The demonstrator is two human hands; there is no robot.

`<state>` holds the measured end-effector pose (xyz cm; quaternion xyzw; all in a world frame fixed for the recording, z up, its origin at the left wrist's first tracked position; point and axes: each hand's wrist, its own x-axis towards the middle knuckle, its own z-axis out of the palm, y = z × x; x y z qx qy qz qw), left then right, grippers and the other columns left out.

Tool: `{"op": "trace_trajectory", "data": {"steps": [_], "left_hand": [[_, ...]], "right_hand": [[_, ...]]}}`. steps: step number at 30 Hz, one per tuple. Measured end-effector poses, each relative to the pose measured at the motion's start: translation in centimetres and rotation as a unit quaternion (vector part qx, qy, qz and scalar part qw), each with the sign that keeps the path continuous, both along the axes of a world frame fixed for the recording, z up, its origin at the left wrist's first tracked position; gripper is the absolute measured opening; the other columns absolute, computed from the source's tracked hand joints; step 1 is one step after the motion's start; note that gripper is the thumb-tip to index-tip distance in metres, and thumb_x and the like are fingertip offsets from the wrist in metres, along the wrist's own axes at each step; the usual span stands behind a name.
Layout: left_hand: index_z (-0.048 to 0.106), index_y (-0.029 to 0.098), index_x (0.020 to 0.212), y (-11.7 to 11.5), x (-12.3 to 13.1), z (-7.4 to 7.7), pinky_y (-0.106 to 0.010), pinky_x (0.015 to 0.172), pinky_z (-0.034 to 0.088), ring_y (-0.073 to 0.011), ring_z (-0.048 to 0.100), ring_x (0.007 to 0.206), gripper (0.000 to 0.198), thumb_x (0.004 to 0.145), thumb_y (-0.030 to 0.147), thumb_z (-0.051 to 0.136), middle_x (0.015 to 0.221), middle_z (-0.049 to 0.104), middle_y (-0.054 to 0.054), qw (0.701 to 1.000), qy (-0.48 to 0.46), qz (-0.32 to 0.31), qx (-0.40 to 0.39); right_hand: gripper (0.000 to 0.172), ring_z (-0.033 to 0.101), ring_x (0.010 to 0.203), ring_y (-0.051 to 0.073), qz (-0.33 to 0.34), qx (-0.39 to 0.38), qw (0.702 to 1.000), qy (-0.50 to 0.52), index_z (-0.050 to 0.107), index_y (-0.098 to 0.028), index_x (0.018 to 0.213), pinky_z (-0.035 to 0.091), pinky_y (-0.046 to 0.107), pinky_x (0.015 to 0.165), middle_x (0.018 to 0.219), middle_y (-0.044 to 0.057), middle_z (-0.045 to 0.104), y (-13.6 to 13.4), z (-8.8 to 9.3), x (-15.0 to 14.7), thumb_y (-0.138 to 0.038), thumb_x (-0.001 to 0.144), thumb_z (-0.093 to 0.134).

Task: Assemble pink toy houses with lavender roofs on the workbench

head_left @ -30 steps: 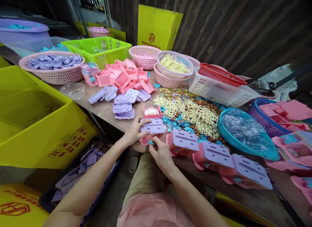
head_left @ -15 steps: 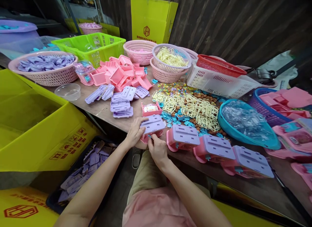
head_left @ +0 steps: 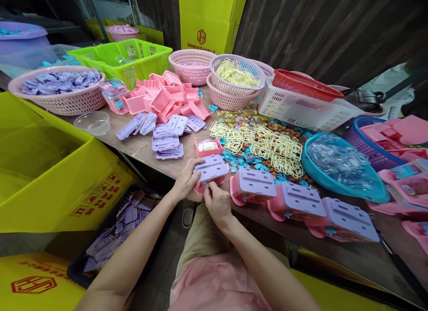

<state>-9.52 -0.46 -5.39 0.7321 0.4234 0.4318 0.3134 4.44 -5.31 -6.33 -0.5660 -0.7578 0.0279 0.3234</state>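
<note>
My left hand [head_left: 187, 179] grips the left side of a pink toy box with a purple panel on top [head_left: 211, 167], at the table's front edge. At the box's near side, my right hand [head_left: 218, 205] pinches a small blue part [head_left: 207, 185], mostly hidden by the fingers. Three similar pink boxes with purple tops stand in a row to the right, the nearest one [head_left: 256, 184] close to my right hand. Just behind the held box lies an open pink tray [head_left: 198, 153] with a white packet [head_left: 207, 145] in it.
Purple panels [head_left: 165, 144] and pink box shells [head_left: 167, 97] are piled behind on the left. Cream frames [head_left: 284, 148] and loose blue pieces [head_left: 236, 159] lie mid-table. A turquoise basin [head_left: 344, 193] holds clear plastic parts. A black-handled tool [head_left: 401, 266] lies far right.
The camera view has shifted slightly. Both hands stay on the same toy box, and my right hand remains at its near side with the small blue part.
</note>
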Motion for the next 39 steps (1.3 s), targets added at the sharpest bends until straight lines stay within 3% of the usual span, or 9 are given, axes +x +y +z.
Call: {"op": "trace_trajectory", "data": {"steps": [23,39], "left_hand": [[0.044,0.018,0.120,0.1,-0.1,-0.2,-0.034,0.092,0.036,-0.0216,0.047,0.105,0.041,0.090,0.043,0.032,0.111,0.049,-0.008,1.000,-0.022,-0.006,0.002],[0.045,0.019,0.118,-0.2,0.2,-0.2,-0.036,0.092,0.038,-0.0228,0.048,0.105,0.039,0.087,0.039,0.031,0.112,0.050,-0.007,0.999,-0.011,0.021,-0.049]], "right_hand": [[0.021,0.057,0.048,0.012,-0.018,-0.010,1.000,-0.015,0.051,-0.017,0.067,0.028,0.022,0.047,0.053,0.003,0.061,-0.1,0.1,-0.9,-0.014,0.082,0.037],[0.020,0.062,0.055,0.016,0.004,-0.054,0.998,-0.015,0.053,-0.016,0.074,0.033,0.023,0.049,0.060,0.006,0.065,0.4,-0.1,-1.4,-0.009,0.081,0.036]]}}
